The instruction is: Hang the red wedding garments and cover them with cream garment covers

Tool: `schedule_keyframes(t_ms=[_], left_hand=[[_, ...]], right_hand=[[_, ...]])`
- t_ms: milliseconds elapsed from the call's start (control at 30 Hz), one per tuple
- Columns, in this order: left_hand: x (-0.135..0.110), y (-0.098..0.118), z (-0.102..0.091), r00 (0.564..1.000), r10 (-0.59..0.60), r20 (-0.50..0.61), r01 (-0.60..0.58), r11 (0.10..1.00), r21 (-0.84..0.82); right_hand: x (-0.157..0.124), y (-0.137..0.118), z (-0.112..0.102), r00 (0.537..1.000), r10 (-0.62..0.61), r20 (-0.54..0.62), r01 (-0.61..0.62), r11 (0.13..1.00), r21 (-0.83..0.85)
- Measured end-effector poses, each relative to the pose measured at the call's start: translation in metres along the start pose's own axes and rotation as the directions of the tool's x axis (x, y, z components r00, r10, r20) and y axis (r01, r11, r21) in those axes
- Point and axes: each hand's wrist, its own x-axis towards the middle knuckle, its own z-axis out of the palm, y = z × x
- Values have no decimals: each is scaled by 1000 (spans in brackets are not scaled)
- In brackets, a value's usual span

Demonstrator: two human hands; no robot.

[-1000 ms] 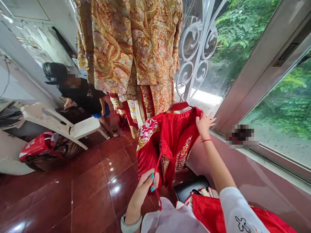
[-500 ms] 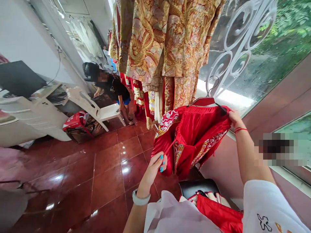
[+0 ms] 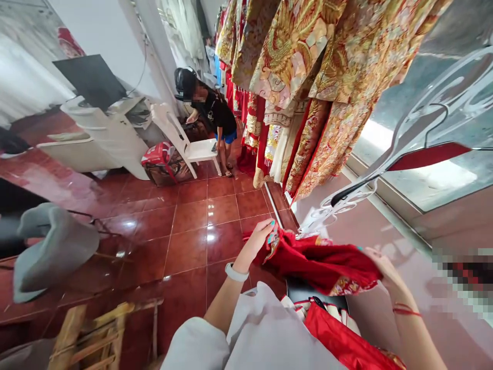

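2 hands, left hand point(image 3: 261, 238) + right hand point(image 3: 385, 267); 1 red embroidered garment point(image 3: 319, 264) between fingers; 1 red hanger point(image 3: 427, 155) above fingers; 1 white plastic chair point(image 3: 200, 149) far beyond.

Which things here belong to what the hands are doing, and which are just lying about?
In hand: red garment, gripped by left hand and right hand; bare red hanger just above.
Lying about: gold robes, white chair, red bag, grey chair, wooden frame; another person beyond.

One view only, worn on the head, angled forward and steeply down. Left hand point(image 3: 264, 235) and right hand point(image 3: 382, 263) sit close under the lens with the red garment point(image 3: 319, 263). Tiled floor point(image 3: 185, 226) and hanging robes point(image 3: 308, 67) stretch away beyond.
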Motion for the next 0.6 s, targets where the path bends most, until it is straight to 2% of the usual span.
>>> schedule_keyframes(t_ms=[67,100,200,267,333,400,433,467,500,533,600], left_hand=[[-4,-22,-11,997,-34,-67,36,999,22],[-9,-34,-18,993,-64,-97,66,998,16],[-36,-62,-47,973,-158,-169,170,983,63],[-57,-68,-72,965,-204,-163,240,940,243],[-73,-69,-94,947,-307,-90,311,816,487],[-82,-70,-107,890,-454,-32,332,599,729],[-83,-73,-107,870,-492,-43,311,478,821],[-82,-78,-103,872,-484,-69,279,377,883],[-78,-85,-94,900,-428,-87,241,320,916],[-71,-95,-81,937,-340,-82,196,315,929],[-53,-120,-46,983,-180,-19,92,408,908]], right_hand=[[-19,2,14,990,-12,141,16,999,-29],[-28,-1,21,986,-51,156,60,997,-52],[-50,-27,36,981,-186,44,189,979,-77],[-61,-52,40,962,-271,-30,267,959,-93],[-70,-76,41,939,-337,-74,330,940,-92],[-78,-99,40,922,-371,-108,364,928,-78],[-83,-109,40,918,-378,-119,373,925,-68],[-88,-118,40,916,-381,-125,377,925,-53],[-93,-127,42,915,-383,-127,382,923,-35],[-98,-134,43,913,-388,-128,390,921,-15],[-109,-148,47,901,-415,-127,422,906,29]])
